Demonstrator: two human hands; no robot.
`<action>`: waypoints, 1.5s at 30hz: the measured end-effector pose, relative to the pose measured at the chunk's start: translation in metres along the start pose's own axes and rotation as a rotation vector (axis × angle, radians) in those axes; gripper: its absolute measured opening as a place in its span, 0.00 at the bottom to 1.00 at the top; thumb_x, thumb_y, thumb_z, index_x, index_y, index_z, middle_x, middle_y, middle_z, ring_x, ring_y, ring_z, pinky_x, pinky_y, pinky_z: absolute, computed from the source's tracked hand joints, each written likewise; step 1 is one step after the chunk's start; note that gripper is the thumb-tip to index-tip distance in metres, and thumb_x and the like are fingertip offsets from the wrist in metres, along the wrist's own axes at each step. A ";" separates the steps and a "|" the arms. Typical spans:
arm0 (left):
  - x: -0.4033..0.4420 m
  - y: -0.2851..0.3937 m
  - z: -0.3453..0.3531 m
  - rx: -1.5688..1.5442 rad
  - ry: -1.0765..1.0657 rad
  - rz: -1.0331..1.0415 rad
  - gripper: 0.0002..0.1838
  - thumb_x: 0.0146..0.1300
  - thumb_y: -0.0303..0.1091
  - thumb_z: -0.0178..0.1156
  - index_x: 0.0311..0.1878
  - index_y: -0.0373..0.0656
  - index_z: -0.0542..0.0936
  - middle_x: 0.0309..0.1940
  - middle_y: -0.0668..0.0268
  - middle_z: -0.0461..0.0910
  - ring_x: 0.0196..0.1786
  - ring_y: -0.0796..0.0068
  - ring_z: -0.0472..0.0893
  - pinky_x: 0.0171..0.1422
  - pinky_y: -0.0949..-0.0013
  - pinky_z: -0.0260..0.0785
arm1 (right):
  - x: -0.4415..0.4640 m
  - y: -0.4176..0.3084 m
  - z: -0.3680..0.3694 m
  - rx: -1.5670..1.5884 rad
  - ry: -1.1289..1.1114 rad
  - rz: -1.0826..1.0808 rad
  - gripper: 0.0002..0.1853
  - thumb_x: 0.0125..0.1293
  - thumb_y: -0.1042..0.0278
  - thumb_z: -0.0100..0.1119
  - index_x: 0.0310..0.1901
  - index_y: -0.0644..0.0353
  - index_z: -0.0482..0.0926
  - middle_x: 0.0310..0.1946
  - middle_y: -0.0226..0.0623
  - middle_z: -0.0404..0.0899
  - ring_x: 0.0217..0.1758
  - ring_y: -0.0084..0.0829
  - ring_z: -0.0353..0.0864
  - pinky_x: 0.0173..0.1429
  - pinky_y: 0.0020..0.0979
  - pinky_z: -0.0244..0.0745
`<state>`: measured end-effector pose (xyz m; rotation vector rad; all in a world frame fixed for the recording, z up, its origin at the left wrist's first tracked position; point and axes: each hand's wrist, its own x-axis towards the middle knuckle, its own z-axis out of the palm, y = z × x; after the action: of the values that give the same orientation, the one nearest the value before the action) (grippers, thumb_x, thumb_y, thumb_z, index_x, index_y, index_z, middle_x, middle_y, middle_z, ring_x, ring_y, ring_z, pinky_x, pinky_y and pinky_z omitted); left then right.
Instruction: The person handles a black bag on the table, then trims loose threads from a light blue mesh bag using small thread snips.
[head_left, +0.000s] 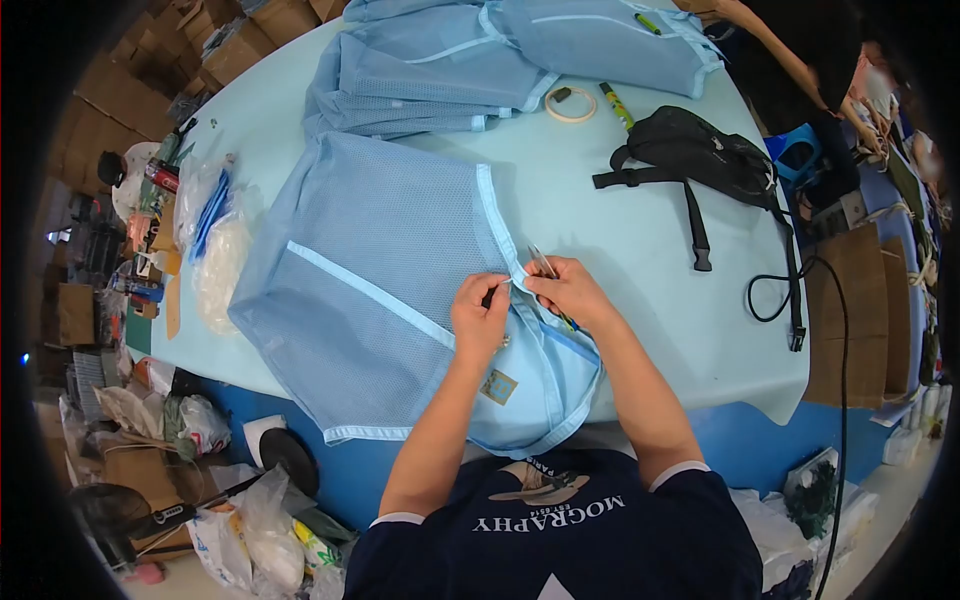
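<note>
Blue mesh fabric (370, 220) with pale blue edge binding (492, 210) spreads over the table in front of me. My left hand (480, 312) is closed in a pinch on the bound edge. Close beside it on the right, my right hand (570, 295) is closed around a pair of scissors (541, 262), with metal blades pointing up and away from me. Its fingertips also touch the binding. Below my hands lies a smooth light blue panel with a small gold-brown patch (499, 387). The scissors' handles are mostly hidden by my right hand.
More blue mesh (430, 75) lies at the table's far side. A roll of tape (570, 103), a green marker-like stick (616, 105) and a black waist bag (695, 150) rest on the table (640, 260). Plastic bags (222, 270) sit left. Another person's arm (770, 45) shows far right.
</note>
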<state>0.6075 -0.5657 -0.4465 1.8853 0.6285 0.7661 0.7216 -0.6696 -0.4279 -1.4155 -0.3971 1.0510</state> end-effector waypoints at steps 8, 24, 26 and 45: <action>0.002 0.005 -0.003 -0.083 -0.028 -0.076 0.05 0.55 0.28 0.56 0.31 0.35 0.77 0.28 0.64 0.75 0.30 0.76 0.72 0.36 0.75 0.64 | 0.002 -0.001 0.001 0.018 -0.001 0.069 0.06 0.57 0.70 0.55 0.33 0.64 0.73 0.17 0.24 0.67 0.15 0.14 0.63 0.16 0.18 0.56; 0.000 -0.006 0.000 -0.021 0.039 0.020 0.06 0.55 0.30 0.57 0.30 0.36 0.77 0.22 0.69 0.73 0.26 0.83 0.68 0.32 0.77 0.63 | -0.001 -0.002 0.004 -0.040 0.028 0.050 0.07 0.57 0.65 0.53 0.29 0.60 0.73 0.13 0.26 0.67 0.12 0.16 0.63 0.16 0.20 0.58; 0.000 -0.011 0.000 -0.018 0.046 0.029 0.06 0.55 0.30 0.57 0.29 0.36 0.76 0.22 0.70 0.73 0.26 0.83 0.69 0.32 0.77 0.63 | 0.000 0.000 0.005 -0.028 0.034 0.047 0.07 0.57 0.65 0.53 0.29 0.60 0.73 0.13 0.26 0.67 0.12 0.16 0.63 0.16 0.20 0.58; -0.002 -0.002 -0.001 -0.025 0.041 0.045 0.06 0.54 0.30 0.57 0.29 0.37 0.77 0.24 0.63 0.74 0.27 0.72 0.73 0.33 0.70 0.65 | -0.002 0.007 0.009 -0.107 0.113 -0.052 0.09 0.57 0.64 0.56 0.31 0.61 0.74 0.12 0.27 0.68 0.12 0.17 0.64 0.16 0.20 0.58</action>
<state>0.6047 -0.5656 -0.4487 1.8701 0.6015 0.8402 0.7111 -0.6667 -0.4325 -1.5443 -0.4109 0.9145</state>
